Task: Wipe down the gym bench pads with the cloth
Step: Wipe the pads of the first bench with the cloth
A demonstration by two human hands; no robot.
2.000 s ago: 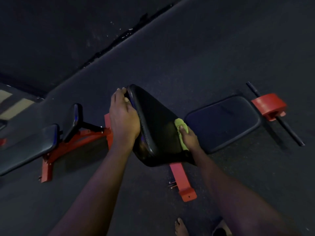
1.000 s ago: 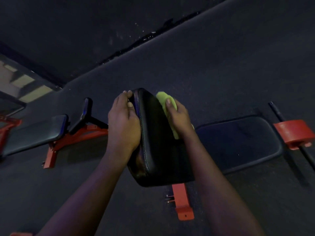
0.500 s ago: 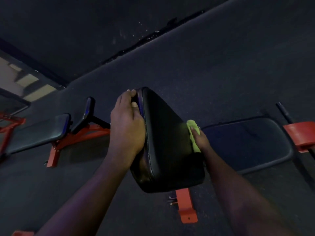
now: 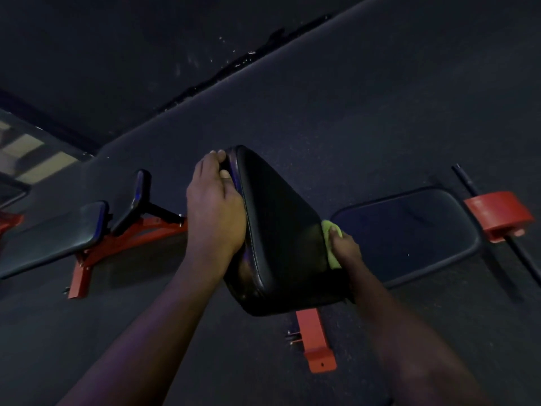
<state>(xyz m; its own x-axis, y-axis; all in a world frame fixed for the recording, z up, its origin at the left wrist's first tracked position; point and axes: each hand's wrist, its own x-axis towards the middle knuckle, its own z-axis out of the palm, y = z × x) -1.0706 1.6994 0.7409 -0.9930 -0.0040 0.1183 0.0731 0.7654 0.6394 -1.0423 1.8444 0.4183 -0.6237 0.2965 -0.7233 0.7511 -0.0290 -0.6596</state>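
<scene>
While the tilted back pad point(image 4: 278, 230) is gripped at its top edge by the left hand point(image 4: 215, 212), the cloth point(image 4: 328, 228), clutched by the right hand point(image 4: 347, 250) against the pad's right side, is best drawn firmly in overlapping strokes.

1. Open floor point(image 4: 351, 127) is seen beyond the raised back pad point(image 4: 278, 230).
2. Rightward passage is blocked by the seat pad point(image 4: 409, 230) and weight plate point(image 4: 497, 215).
3. Leftward, room is narrowed by a second bench point(image 4: 52, 235).
</scene>
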